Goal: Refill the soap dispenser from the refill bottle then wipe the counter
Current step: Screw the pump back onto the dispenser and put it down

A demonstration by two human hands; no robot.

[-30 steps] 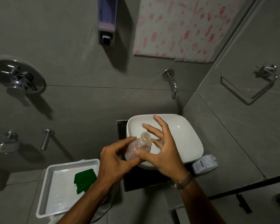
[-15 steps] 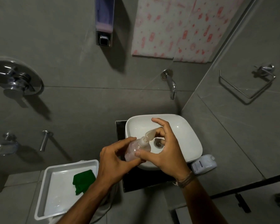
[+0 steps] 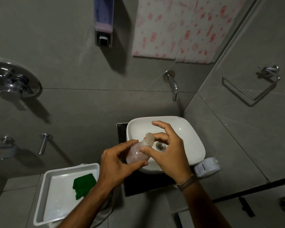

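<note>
Soap dispenser (image 3: pixel 136 156) mid-frame: left hand (image 3: pixel 115 165) clamps round its body, right hand (image 3: pixel 169 153) pinches pump head (image 3: pixel 149 138); best unscrewed upright over basin (image 3: pixel 196 137).

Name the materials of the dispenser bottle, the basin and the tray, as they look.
The dispenser bottle: translucent pinkish plastic, probably; light passes through it. The basin: glossy white ceramic, likely; hard highlights on its smooth rim. The tray: white plastic, apparently; thin moulded rim, soft sheen.

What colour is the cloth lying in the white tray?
Dark green: the crumpled cloth shows best in the head view.
</note>
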